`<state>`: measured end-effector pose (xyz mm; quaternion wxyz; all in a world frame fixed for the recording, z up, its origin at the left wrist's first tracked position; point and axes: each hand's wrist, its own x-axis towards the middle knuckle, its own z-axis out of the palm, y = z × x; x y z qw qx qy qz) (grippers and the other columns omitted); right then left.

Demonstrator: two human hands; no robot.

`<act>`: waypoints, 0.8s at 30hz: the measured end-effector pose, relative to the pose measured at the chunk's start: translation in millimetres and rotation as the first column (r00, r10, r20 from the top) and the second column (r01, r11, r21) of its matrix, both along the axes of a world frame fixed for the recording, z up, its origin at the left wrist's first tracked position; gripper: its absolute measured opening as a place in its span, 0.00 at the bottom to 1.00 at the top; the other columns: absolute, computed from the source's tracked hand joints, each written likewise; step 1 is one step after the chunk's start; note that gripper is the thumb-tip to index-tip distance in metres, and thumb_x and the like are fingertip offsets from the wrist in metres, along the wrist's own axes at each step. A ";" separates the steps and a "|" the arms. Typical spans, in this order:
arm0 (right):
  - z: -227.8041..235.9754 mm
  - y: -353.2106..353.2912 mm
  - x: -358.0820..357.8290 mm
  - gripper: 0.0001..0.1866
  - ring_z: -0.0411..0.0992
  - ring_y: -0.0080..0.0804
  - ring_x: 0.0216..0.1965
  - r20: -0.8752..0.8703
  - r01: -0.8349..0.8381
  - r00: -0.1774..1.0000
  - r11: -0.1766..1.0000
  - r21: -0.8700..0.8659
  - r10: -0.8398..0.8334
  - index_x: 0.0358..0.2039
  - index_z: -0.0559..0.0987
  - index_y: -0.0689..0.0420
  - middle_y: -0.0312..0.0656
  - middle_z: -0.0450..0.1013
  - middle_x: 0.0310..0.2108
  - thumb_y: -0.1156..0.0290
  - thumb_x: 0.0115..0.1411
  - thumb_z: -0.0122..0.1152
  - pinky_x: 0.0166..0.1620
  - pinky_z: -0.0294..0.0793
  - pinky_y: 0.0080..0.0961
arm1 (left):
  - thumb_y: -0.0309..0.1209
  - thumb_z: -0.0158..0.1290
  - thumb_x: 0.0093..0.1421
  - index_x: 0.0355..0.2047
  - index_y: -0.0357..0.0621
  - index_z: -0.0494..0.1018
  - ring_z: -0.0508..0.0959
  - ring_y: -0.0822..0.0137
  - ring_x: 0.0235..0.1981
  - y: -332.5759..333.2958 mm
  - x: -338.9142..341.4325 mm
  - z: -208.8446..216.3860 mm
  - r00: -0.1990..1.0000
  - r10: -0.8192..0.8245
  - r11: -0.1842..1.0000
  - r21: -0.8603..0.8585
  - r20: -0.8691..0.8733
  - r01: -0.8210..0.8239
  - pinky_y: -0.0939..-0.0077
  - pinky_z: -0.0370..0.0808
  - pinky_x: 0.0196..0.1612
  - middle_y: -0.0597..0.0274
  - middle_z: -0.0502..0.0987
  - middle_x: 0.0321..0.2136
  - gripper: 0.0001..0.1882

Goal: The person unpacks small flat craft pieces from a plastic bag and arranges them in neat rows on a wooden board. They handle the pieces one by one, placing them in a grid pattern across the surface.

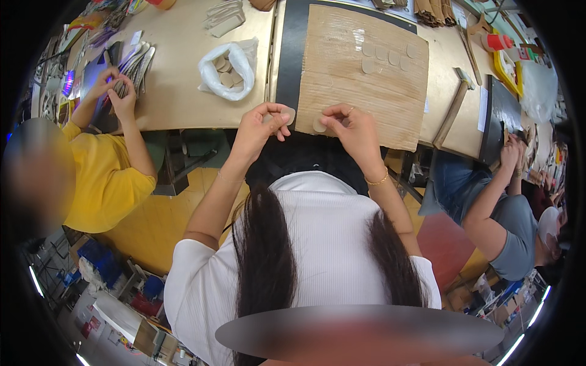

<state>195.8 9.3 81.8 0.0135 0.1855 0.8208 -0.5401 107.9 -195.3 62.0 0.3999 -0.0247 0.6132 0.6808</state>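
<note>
My left hand point(267, 127) pinches a small beige disc point(289, 116) between thumb and fingers, just off the table's front edge. In my right hand point(349, 125) is another round beige piece point(319, 124), held by its rim over the near left corner of a cardboard sheet point(342, 85). Several matching discs point(394, 58) lie on the far right part of that cardboard. To the left, an opened white plastic bag point(211, 77) holds more discs point(227, 79). What the pieces are made of I cannot tell.
A hammer point(455, 110) rests right of the cardboard, near a dark board point(497, 122). A stack of pale strips point(224, 17) lies at the back. Co-workers sit on both sides: one in a yellow shirt point(104, 177), one in grey point(519, 238).
</note>
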 end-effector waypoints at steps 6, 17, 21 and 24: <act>-13.2 -16.7 -13.5 0.07 0.72 0.30 0.28 -0.056 -0.124 0.988 0.946 0.300 0.147 0.30 0.81 0.58 0.39 0.77 0.25 0.69 0.52 0.67 0.40 0.65 0.28 | 0.26 0.54 0.61 0.44 0.30 0.71 0.77 0.71 0.25 -6.9 0.3 -3.1 0.998 0.054 0.998 0.008 0.043 -0.055 0.82 0.74 0.27 0.58 0.75 0.28 0.13; -24.7 -24.6 -12.8 0.05 0.66 0.33 0.38 -0.132 -0.089 0.971 0.809 0.581 0.201 0.28 0.81 0.49 0.32 0.69 0.31 0.66 0.50 0.66 0.45 0.54 0.38 | 0.24 0.53 0.62 0.46 0.29 0.69 0.79 0.70 0.27 -2.7 3.6 -7.1 0.999 0.030 0.999 0.017 0.025 -0.031 0.81 0.77 0.29 0.59 0.75 0.28 0.14; -16.6 -19.2 -12.8 0.07 0.67 0.33 0.38 -0.161 -0.086 0.967 0.844 0.530 0.199 0.32 0.82 0.51 0.33 0.70 0.31 0.67 0.52 0.66 0.44 0.58 0.37 | 0.23 0.53 0.61 0.46 0.29 0.69 0.80 0.69 0.28 3.6 7.0 -2.9 0.997 0.048 0.998 0.045 0.059 -0.051 0.81 0.77 0.30 0.58 0.76 0.29 0.14; -10.2 -17.1 -10.9 0.09 0.70 0.32 0.33 -0.145 -0.091 0.983 0.983 0.162 0.115 0.34 0.82 0.55 0.37 0.72 0.30 0.67 0.53 0.66 0.39 0.66 0.31 | 0.23 0.53 0.61 0.45 0.30 0.69 0.79 0.69 0.27 9.2 10.4 -0.5 0.998 0.050 0.994 0.093 0.029 -0.052 0.81 0.77 0.29 0.58 0.76 0.29 0.13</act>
